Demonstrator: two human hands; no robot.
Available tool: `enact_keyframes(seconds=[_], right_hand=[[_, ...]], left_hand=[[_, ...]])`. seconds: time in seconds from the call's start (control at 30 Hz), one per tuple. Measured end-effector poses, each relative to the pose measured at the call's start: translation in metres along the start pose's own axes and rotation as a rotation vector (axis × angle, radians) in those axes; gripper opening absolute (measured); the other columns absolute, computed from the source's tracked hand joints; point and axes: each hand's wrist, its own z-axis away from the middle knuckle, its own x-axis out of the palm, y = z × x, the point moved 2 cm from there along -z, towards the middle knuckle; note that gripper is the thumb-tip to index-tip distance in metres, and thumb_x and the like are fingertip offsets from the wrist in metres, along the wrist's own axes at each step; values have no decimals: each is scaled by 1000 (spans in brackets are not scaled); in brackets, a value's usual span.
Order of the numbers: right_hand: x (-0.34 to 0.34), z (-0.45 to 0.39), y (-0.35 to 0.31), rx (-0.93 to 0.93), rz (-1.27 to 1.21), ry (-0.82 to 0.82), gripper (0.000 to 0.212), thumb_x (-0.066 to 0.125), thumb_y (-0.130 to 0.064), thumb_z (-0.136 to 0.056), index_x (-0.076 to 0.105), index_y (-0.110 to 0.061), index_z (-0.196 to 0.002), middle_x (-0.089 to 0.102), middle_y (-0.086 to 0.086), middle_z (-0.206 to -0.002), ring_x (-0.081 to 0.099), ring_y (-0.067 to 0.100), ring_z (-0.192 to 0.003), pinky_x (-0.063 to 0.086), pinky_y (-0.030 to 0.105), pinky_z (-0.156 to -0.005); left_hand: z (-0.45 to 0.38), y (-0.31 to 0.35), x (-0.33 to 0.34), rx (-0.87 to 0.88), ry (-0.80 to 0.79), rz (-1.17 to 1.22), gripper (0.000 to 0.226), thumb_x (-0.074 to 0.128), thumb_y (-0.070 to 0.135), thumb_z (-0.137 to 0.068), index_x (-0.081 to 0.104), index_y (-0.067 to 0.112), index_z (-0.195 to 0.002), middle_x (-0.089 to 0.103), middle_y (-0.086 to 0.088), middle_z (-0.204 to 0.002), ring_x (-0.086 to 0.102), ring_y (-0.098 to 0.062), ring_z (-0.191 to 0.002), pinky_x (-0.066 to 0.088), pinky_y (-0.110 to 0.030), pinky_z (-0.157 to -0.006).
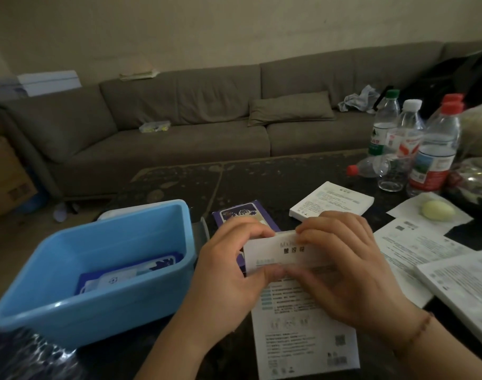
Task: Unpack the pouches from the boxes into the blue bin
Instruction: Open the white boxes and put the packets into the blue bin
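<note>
Left hand (228, 259) and right hand (341, 259): fingers curled over the top edge and thumbs under a white box (282, 252), held above the dark table (261, 176). Blue bin (152, 303): left of hands, pouches (130, 272) inside. Purple box (241, 212): behind hands. Bottles (415, 144): far right.

Both my forearms are bare, with no sleeve visible anywhere up to the lower frame edge. My left hand (228, 266) carries no ring, watch or band. My right hand (341, 272) is likewise ringless; at its wrist I wear a thin bracelet (422, 327) of small reddish-brown beads on a single strand. Fingernails short and unpainted where visible. No gloves.
</note>
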Motion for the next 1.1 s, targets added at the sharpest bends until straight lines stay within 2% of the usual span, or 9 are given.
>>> enact_keyframes(seconds=[0.13, 0.3, 0.43, 0.57, 0.7, 0.77, 0.83, 0.93, 1.1], right_hand=[[-2, 0, 1, -65, 54, 45, 14, 58, -35, -94, 59, -25, -104, 61, 0, -115, 55, 19, -108, 45, 38, -89], [-6, -6, -7, -66, 120, 85, 6, 51, -30, -98, 55, -25, -100, 54, -5, -114, 54, 18, -102, 43, 31, -87], [-13, -15, -21, 31, 118, 107, 5, 47, -25, -96, 52, -24, -95, 60, -4, -103, 53, 15, -92, 46, 29, -76], [-23, -27, -32, 203, 65, 62, 13, 45, -22, -88, 56, -22, -82, 59, -9, -85, 49, 11, -81, 46, 27, -61], [-32, -35, -41, 354, 36, -6, 12, 46, -25, -86, 46, -33, -77, 51, -19, -72, 46, 7, -67, 42, 26, -50], [-36, -36, -43, 430, -8, -27, 22, 50, -19, -91, 45, -34, -75, 56, -18, -66, 50, 5, -62, 42, 26, -49], [-40, -37, -43, 493, -70, -73, 25, 50, -22, -93, 47, -34, -72, 61, -15, -63, 56, 5, -61, 40, 19, -50], [-46, -40, -43, 552, -182, -108, 26, 53, -25, -91, 49, -34, -67, 65, -19, -72, 59, -1, -71, 42, 11, -57], [-55, -51, -40, 647, -283, -254, 19, 57, -25, -94, 58, -31, -76, 68, -19, -71, 61, -4, -65, 44, 8, -60]], left_hand=[[0, 1, 0, 28, 4, 11, 43, 83, 26, -73, 58, 43, -104, 49, 30, -115, 48, 10, -116, 50, -4, -78], [0, 2, -3, 103, 9, -49, 42, 82, 27, -75, 60, 38, -108, 49, 28, -117, 47, 8, -118, 49, -5, -81], [-1, 4, -8, 133, 8, -129, 37, 76, 36, -76, 57, 42, -107, 49, 28, -118, 47, 7, -120, 45, -7, -93], [0, 11, -10, 105, 1, -106, 30, 75, 39, -78, 56, 44, -100, 51, 30, -115, 49, 5, -119, 50, -12, -89], [1, 21, -8, 108, 22, -31, 19, 67, 46, -80, 58, 39, -95, 55, 26, -108, 53, 2, -113, 47, -9, -87], [2, 24, -7, 99, 5, 7, 18, 69, 41, -80, 59, 37, -94, 56, 24, -108, 53, 0, -113, 47, -10, -87], [3, 24, -9, 111, -18, 18, 18, 71, 38, -81, 60, 37, -94, 56, 23, -109, 54, -2, -114, 48, -14, -89], [5, 26, -12, 105, -61, 73, 24, 74, 33, -81, 59, 37, -99, 58, 18, -111, 55, -8, -114, 53, -27, -89], [8, 35, -10, 51, -99, 149, 23, 65, 48, -80, 59, 40, -100, 61, 18, -107, 59, -7, -105, 56, -34, -81]])
